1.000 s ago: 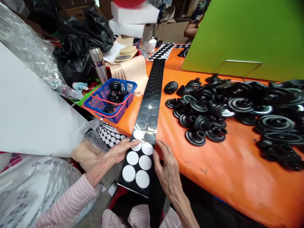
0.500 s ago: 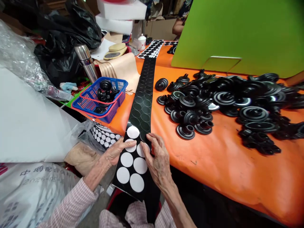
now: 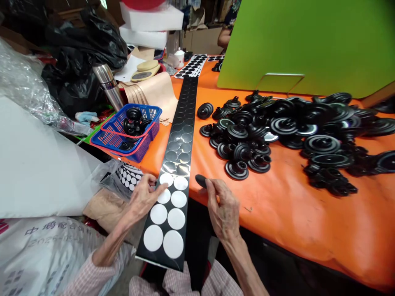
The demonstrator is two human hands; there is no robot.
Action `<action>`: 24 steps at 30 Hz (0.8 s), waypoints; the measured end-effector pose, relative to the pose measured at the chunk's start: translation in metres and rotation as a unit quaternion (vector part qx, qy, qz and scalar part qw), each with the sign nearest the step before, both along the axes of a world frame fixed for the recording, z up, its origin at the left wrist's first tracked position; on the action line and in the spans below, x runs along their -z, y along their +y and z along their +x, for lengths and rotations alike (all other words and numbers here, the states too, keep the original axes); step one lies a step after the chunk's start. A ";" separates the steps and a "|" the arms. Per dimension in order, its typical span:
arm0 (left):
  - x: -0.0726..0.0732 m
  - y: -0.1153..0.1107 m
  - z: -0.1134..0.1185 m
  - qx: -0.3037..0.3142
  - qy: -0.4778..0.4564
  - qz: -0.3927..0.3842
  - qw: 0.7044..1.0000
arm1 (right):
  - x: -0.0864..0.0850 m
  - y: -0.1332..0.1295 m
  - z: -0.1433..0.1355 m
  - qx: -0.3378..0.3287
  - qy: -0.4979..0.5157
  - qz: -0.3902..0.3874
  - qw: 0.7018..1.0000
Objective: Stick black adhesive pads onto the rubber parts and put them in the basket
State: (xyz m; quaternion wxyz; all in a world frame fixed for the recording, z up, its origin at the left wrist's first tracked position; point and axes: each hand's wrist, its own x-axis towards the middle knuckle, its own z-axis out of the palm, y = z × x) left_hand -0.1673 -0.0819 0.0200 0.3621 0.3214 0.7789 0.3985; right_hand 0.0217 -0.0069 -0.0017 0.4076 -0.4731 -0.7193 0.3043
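Note:
A long black strip of round stickers runs away from me over the table. Its near end hangs past the edge and shows several bare white circles. My left hand grips the strip's left edge, thumb on top beside a white circle. Between thumb and fingers of my right hand is a round black sticker, held just right of the strip. A heap of black suction cups lies on the table beyond my right hand.
An orange-covered table carries a blue basket with black parts, a steel flask and a green board. A white sack lies at lower left. A person's arm shows at the back.
My right hand has peeled a black sticker off the strip and moved right with it, leaving another white circle bare. My left hand has shifted slightly left, still on the strip.

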 end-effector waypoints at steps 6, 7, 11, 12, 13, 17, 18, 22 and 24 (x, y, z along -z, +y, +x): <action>-0.035 0.024 0.019 0.159 -0.195 -0.004 0.968 | -0.007 -0.033 -0.015 -0.056 0.058 0.030 0.996; -0.038 0.030 0.024 0.161 -0.233 -0.002 0.959 | -0.009 -0.035 -0.014 -0.067 0.080 0.005 0.995; -0.044 0.056 0.048 0.217 -0.226 0.003 0.950 | -0.015 -0.026 0.003 -0.006 0.219 -0.168 0.961; -0.045 0.064 0.055 0.255 -0.190 -0.005 0.948 | -0.015 -0.022 0.009 0.028 0.247 -0.196 0.949; -0.046 0.072 0.062 0.282 -0.137 -0.003 0.950 | -0.016 -0.018 0.016 0.062 0.267 -0.210 0.939; -0.042 0.111 0.098 0.262 0.130 0.100 0.951 | -0.015 -0.004 0.045 0.180 0.303 -0.184 0.918; -0.038 0.120 0.108 0.267 0.168 0.118 0.942 | -0.014 -0.002 0.053 0.194 0.310 -0.178 0.913; -0.014 0.149 0.138 0.327 0.200 0.126 0.915 | -0.008 -0.003 0.083 0.176 0.310 -0.209 0.911; -0.004 0.155 0.144 0.326 0.183 0.135 0.918 | -0.005 -0.006 0.093 0.163 0.298 -0.225 0.913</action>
